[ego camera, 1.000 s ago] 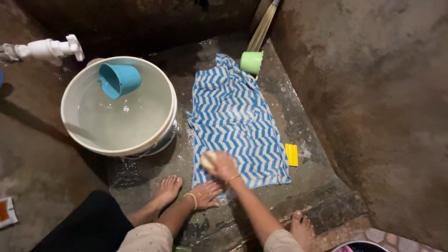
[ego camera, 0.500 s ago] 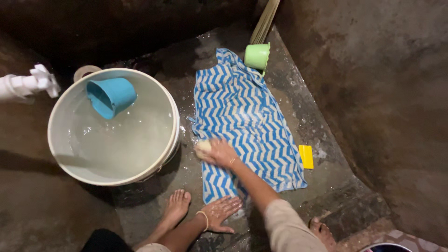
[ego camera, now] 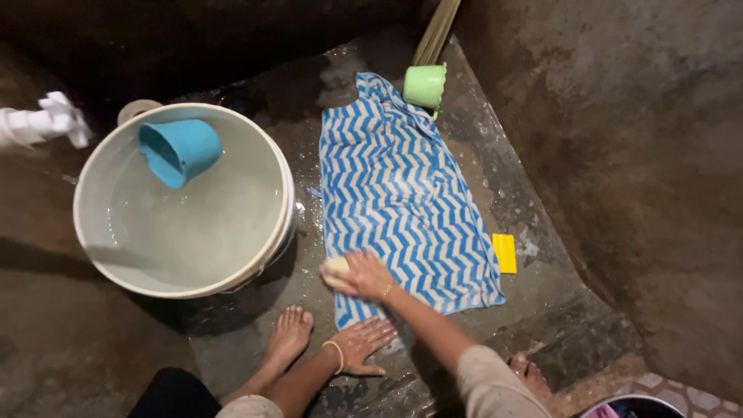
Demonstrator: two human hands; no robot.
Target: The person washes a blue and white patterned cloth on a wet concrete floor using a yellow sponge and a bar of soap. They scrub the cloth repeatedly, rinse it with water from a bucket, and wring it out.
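A blue-and-white zigzag cloth (ego camera: 402,186) lies spread flat on the wet concrete floor. My right hand (ego camera: 364,275) presses a pale bar of soap (ego camera: 336,269) onto the cloth's near left edge. My left hand (ego camera: 362,343) rests flat, fingers spread, on the near end of the cloth and the floor. My bare left foot (ego camera: 290,334) stands beside it; toes of my right foot (ego camera: 530,371) show at the right.
A large white bucket (ego camera: 93,255) of water stands left of the cloth, a blue scoop (ego camera: 179,150) floating in it. A white tap (ego camera: 42,124) juts out at far left. A green cup (ego camera: 425,85) sits at the cloth's far end, a yellow block (ego camera: 505,253) at its right.
My right hand with the soap has slid back and forth along the cloth's near left edge. My left hand has stayed planted on the near end. The camera has shifted.
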